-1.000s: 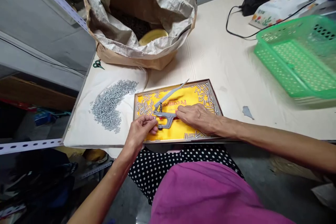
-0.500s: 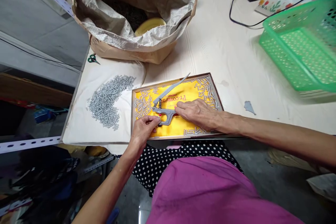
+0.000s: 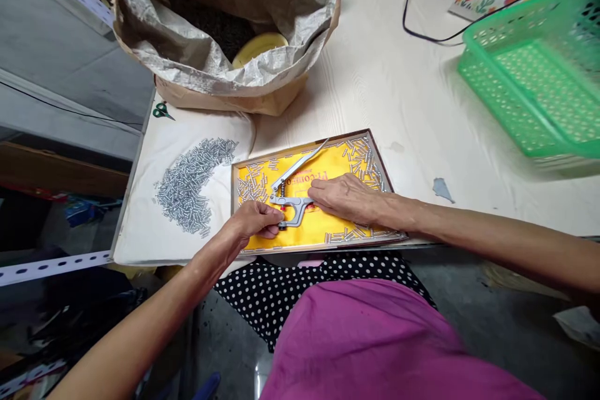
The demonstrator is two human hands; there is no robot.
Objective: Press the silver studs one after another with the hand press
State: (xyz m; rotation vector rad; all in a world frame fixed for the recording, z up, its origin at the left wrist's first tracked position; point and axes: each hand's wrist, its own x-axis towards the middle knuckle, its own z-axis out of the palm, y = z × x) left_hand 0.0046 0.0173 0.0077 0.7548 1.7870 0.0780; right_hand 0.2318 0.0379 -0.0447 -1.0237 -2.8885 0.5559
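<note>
Apparently at the step of fitting or steadying something small at the working end of grey hand pliers (image 3: 295, 202), held over a yellow-bottomed tray (image 3: 304, 236) with small metal pieces (image 3: 254, 184) along its edges; gripping the lower handle in the right hand (image 3: 344, 197), fingers wrapped, upper lever raised wide; reaching to the tip with the left hand (image 3: 254, 220), thumb and finger drawn narrow, impossible to tell what between; next, likely calling for careful lining-up, then fingertips clear before any squeeze
</note>
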